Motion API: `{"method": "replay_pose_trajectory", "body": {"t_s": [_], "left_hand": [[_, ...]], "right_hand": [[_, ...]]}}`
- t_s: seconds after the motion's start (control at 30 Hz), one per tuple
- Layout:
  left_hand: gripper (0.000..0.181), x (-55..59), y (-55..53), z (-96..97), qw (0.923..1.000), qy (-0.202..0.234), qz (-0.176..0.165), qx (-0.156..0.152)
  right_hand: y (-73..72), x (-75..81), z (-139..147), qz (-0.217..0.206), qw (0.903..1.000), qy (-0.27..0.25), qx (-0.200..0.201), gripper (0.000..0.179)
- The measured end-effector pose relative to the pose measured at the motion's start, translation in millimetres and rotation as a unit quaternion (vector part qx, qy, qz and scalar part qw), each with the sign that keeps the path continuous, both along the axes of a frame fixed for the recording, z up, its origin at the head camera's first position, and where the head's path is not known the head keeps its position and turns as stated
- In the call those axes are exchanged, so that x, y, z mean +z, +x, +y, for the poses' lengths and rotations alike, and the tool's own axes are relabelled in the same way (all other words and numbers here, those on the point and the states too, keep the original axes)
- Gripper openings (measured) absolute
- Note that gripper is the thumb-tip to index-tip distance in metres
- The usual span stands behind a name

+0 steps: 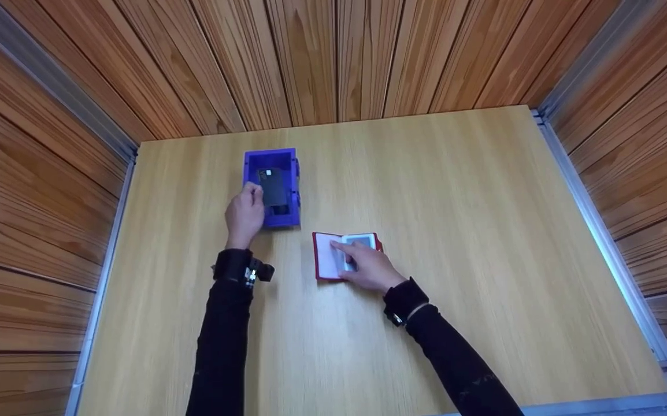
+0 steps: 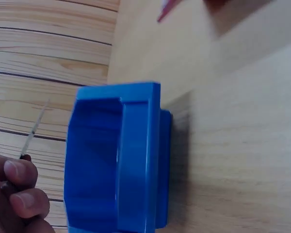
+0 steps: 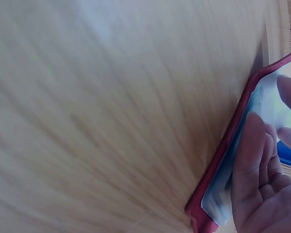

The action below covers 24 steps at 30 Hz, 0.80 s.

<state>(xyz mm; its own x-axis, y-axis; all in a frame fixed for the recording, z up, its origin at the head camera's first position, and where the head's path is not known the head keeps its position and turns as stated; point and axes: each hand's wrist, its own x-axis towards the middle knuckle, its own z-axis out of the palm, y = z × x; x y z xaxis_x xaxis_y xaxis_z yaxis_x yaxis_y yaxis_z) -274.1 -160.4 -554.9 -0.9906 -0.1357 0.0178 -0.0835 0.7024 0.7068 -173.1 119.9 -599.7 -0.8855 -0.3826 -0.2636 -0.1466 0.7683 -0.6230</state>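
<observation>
My left fingers (image 1: 252,189) pinch black card (image 1: 274,189) by edge over blue bin (image 1: 270,152): likely light, stiff, slick; edge hold suits. Right fingers (image 1: 346,248), extended, over red cardholder (image 1: 324,260).

Dressed in long black sleeves (image 1: 221,346), banded on both sides with black wrist straps (image 1: 229,264) bearing small shiny fittings (image 1: 251,276).
</observation>
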Motion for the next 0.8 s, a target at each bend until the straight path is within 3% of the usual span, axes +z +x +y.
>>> {"method": "replay_pose_trajectory", "body": {"t_s": [0.37,0.8], "left_hand": [[0.032,-9.2,-11.0,8.2,0.9954,-0.085,-0.045,0.006],[0.036,-17.4,-20.3,16.9,0.9757,-0.177,-0.128,0.020]], "right_hand": [[-0.5,-1.8,2.0,0.023,0.9996,-0.001,0.012,0.069],[-0.3,-0.5,1.6,0.005,0.9999,0.005,0.010,0.070]]}}
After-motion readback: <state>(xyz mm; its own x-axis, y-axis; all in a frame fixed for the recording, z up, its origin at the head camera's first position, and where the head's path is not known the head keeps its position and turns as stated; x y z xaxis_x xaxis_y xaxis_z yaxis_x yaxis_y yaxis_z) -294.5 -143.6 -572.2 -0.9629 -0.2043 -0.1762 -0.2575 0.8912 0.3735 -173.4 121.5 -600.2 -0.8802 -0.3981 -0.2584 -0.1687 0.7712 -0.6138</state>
